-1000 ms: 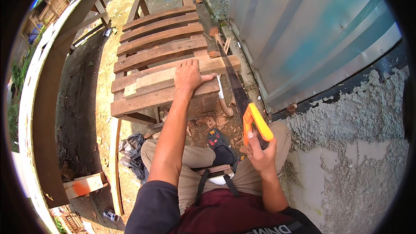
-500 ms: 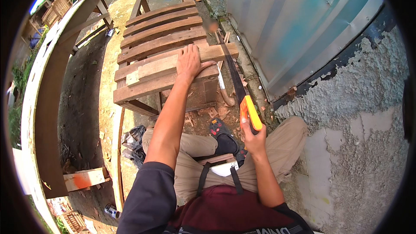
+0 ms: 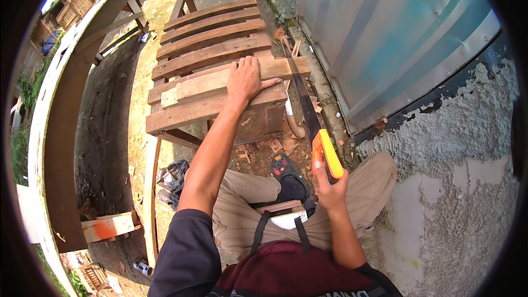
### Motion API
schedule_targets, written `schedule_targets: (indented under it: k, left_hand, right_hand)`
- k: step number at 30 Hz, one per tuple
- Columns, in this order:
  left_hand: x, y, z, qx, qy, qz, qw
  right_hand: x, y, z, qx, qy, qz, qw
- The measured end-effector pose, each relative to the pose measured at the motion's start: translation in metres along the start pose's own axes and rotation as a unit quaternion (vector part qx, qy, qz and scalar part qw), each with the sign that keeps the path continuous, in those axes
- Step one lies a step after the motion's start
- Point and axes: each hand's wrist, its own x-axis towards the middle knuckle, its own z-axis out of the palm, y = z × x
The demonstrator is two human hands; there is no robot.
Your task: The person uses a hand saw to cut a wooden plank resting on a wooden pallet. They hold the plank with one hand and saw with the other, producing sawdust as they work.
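My right hand (image 3: 330,188) is wrapped around the yellow-orange handle of a handsaw (image 3: 306,104). Its dark blade runs away from me and crosses a wooden board (image 3: 203,83) near the right end. The board lies across a slatted wooden bench (image 3: 214,109), with that end jutting past the bench's right side. On top of the board, my left hand (image 3: 245,80) grips it, fingers over the far edge and thumb spread to the right. Below the bench's right side, a tool with a curved wooden handle (image 3: 297,128) leans beside the blade.
Wood offcuts (image 3: 276,146) litter the ground under the bench. A corrugated metal sheet (image 3: 385,38) and a rough wall (image 3: 451,198) stand close on my right. To the left are a long wooden piece (image 3: 60,132), a black plastic bag (image 3: 171,181) and a can (image 3: 142,265).
My right hand has drawn the saw back toward me a little. The left hand keeps its place on the board, and the whole view has shifted slightly.
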Motion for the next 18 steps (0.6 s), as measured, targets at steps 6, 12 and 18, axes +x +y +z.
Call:
schedule_targets:
  k: [6,12,18]
  left_hand:
    - [-0.002,0.002,-0.002,-0.017,-0.006,-0.027,0.999]
    - [-0.002,0.008,-0.003,-0.005,-0.013,-0.043,0.999]
    - [-0.01,0.01,0.003,-0.025,0.008,-0.053,0.998]
  right_hand:
    - [-0.003,0.001,0.004,-0.019,0.005,-0.019,1.0]
    - [0.003,0.02,0.014,-0.12,-0.02,-0.103,0.987]
    - [-0.002,0.071,0.004,-0.002,0.002,-0.048,0.999]
